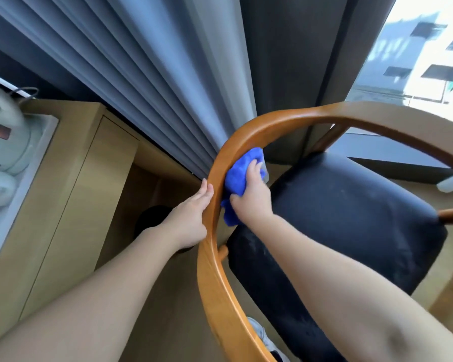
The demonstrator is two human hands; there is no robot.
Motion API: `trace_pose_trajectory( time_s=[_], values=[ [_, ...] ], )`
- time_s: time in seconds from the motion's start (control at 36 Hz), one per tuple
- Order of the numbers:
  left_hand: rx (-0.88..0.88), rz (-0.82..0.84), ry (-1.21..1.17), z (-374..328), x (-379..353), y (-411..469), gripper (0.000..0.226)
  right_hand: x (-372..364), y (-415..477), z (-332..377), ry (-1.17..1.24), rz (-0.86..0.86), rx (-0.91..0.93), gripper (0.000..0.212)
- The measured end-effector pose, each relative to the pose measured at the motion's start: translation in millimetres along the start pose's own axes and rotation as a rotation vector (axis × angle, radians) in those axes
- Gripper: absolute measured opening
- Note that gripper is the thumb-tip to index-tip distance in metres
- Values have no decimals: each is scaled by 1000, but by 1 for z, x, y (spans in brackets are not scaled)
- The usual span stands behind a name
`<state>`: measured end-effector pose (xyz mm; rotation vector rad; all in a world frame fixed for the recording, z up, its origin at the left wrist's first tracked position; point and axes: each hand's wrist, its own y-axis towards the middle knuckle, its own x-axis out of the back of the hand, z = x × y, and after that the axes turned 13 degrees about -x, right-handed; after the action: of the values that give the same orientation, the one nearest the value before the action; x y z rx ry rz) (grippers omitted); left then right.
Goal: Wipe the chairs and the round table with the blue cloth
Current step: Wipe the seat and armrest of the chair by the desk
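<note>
A chair with a curved wooden back rail (246, 131) and a dark padded seat (351, 220) fills the middle and right. My right hand (251, 197) grips the bunched blue cloth (239, 176) and holds it against the inner face of the rail. On the rail's outer face rests my left hand (191, 212), fingers straight along the wood. The round table is not in view.
A wooden cabinet (71, 178) stands at the left with a white kettle (3, 142) in a tray on top. Grey curtains (168, 74) hang behind the chair, beside a window (416, 56). A dark round bin (152, 220) sits on the floor below my left arm.
</note>
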<state>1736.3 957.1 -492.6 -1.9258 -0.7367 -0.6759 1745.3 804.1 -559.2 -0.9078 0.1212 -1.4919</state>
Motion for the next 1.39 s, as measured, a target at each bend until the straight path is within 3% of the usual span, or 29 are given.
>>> trace_pose_trajectory(
  time_s=[0.11, 0.28, 0.36, 0.5, 0.61, 0.75, 0.92, 1.03, 1.17, 1.28, 1.39],
  values=[
    [-15, 38, 5, -1, 7, 0, 93, -29, -37, -25, -133, 119, 141, 93],
    [-13, 4, 43, -3, 10, 0, 88, -13, -41, -39, -135, 217, 76, 88],
    [-11, -34, 76, -4, 12, -1, 83, 13, -23, -39, 6, 95, -33, 85],
    [-7, -95, 101, -7, 20, -5, 86, 62, 24, -22, 241, -201, -136, 63],
    [9, -117, 96, 0, 23, -15, 87, 83, 55, 4, 229, -258, -161, 75],
    [22, -133, 82, 10, 23, -33, 86, 48, 37, 23, 53, -151, -152, 86],
    [14, -177, 42, 12, 18, -59, 85, -7, -36, 5, -188, 140, -29, 85],
    [-9, -197, 18, 9, 16, -77, 86, -17, -86, -24, -391, 372, -12, 79],
    [-37, -213, 2, -4, 13, -108, 81, 3, -129, -48, -605, 541, -53, 59],
    [-88, -218, 6, -17, 19, -138, 75, 26, -166, -52, -707, 562, -33, 60],
    [-150, -221, -8, -36, 22, -170, 68, 48, -206, -58, -647, 447, 5, 67]
  ],
)
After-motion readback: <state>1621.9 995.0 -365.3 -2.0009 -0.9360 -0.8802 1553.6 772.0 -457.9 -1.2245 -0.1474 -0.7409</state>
